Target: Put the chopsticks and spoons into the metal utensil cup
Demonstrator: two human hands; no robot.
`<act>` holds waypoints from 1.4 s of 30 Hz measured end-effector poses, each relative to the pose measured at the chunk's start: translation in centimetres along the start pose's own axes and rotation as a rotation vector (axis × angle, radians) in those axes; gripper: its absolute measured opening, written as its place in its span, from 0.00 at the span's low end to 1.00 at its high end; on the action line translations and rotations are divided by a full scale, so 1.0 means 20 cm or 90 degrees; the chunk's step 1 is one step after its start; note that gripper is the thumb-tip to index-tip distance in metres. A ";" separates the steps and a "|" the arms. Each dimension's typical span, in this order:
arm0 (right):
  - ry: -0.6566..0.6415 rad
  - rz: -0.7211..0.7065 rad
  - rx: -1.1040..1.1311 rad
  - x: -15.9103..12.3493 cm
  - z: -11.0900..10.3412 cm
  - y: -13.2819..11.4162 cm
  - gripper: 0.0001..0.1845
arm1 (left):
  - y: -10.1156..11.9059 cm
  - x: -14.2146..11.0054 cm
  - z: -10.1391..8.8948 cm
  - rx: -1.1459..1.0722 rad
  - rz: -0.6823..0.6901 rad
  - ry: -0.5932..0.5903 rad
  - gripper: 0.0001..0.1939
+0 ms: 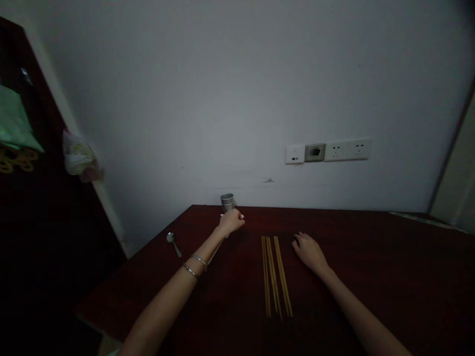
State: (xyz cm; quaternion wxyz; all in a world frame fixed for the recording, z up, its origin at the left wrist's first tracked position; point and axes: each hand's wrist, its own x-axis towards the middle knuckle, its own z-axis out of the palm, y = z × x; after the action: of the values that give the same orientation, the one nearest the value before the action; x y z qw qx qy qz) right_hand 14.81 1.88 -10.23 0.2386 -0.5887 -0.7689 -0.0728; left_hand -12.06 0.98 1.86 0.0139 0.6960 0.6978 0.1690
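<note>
My left hand (230, 221) reaches to the back of the table with its fingers curled. It is just in front of a metal cup (227, 200), hiding the cup's lower part. Small white bits show on either side of this hand; what they belong to, and what the fingers hold, I cannot make out. A thin pale stick-like thing (214, 255) lies partly hidden under my left forearm. My right hand (309, 251) rests palm down on the table, fingers stretched out and holding nothing. Several wooden chopsticks (272, 274) lie lengthwise to its left, apart from it.
A metal spoon (174, 244) lies on the dark red table (389, 267), left of my left arm. Behind the table is a pale wall with sockets (347, 150). Plastic bags (78, 155) hang by the dark door at left, near a green cloth (17, 118).
</note>
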 end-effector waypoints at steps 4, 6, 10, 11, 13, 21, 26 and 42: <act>0.007 -0.017 0.003 0.00 0.01 0.01 0.20 | -0.11 -0.06 -0.06 0.117 -0.064 -0.050 0.09; 0.011 -0.021 0.003 0.00 0.02 0.01 0.21 | -0.16 -0.08 -0.06 0.114 -0.082 -0.100 0.08; 0.017 -0.022 0.008 0.00 0.05 0.04 0.20 | -0.27 -0.11 -0.03 0.084 -0.137 -0.211 0.08; 0.017 -0.025 0.009 0.00 0.05 0.04 0.20 | -0.29 -0.11 -0.03 0.077 -0.149 -0.222 0.09; 0.015 -0.034 0.008 0.00 0.06 0.05 0.20 | -0.32 -0.13 -0.02 0.073 -0.169 -0.224 0.09; 0.009 -0.046 -0.028 0.00 0.06 0.05 0.22 | -0.32 -0.21 0.00 0.082 -0.183 -0.235 0.10; 0.007 -0.044 -0.025 -0.01 0.03 0.04 0.22 | -0.31 -0.22 0.04 0.094 -0.193 -0.214 0.10; -0.021 0.002 -0.022 -0.03 -0.01 0.01 0.22 | -0.31 -0.22 0.09 0.071 -0.221 -0.169 0.09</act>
State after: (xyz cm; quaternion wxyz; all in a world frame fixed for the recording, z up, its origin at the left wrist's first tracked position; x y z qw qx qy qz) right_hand 15.23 1.41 -10.34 0.2160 -0.5953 -0.7702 -0.0761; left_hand -17.54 -2.79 -2.44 0.0963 0.5811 0.8075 0.0324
